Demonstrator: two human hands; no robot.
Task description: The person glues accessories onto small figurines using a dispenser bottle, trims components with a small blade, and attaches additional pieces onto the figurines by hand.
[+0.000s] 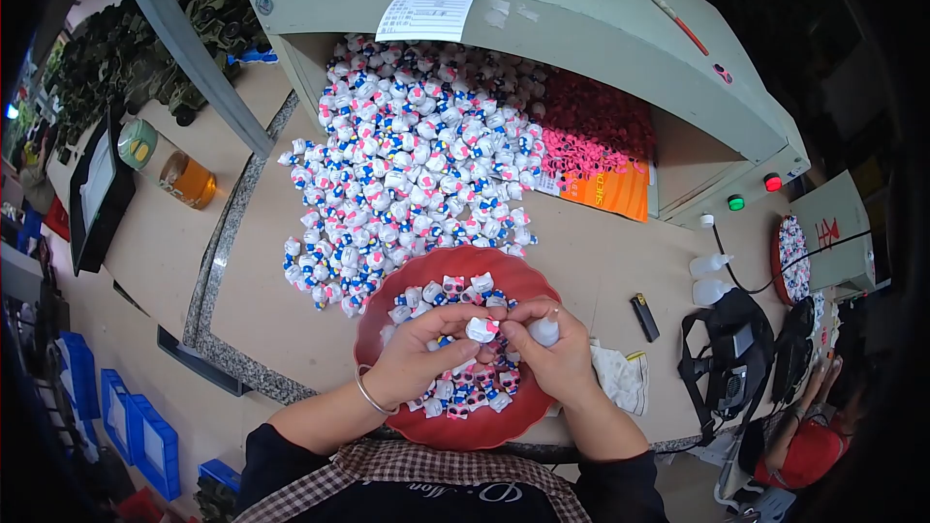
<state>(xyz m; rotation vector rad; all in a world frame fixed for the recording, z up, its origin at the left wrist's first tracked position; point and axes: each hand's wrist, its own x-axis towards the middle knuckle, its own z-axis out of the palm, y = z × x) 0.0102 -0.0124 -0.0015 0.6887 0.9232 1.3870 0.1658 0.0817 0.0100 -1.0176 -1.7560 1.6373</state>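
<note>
A small white figurine head with a pink bow (482, 329) is pinched between the thumb and fingers of my left hand (418, 353). My right hand (560, 356) is closed around a small white squeeze bottle (544, 331), its fingertips close to the figurine. Whether those fingertips also pinch a tiny part cannot be made out. Both hands are over a red scalloped bowl (535, 416) holding many similar figurines (463, 395), some with pink sunglasses. Behind the bowl spreads a large heap of white, blue and pink figurines (417, 165).
A grey-green cabinet (581, 29) shelters the heap and a pile of pink parts (596, 126) beside an orange sheet (620, 192). Rightward lie a black lighter-like object (644, 318), white cloth (620, 378), white bottles (711, 276) and a black strapped device (727, 358). A drink bottle (167, 163) stands left.
</note>
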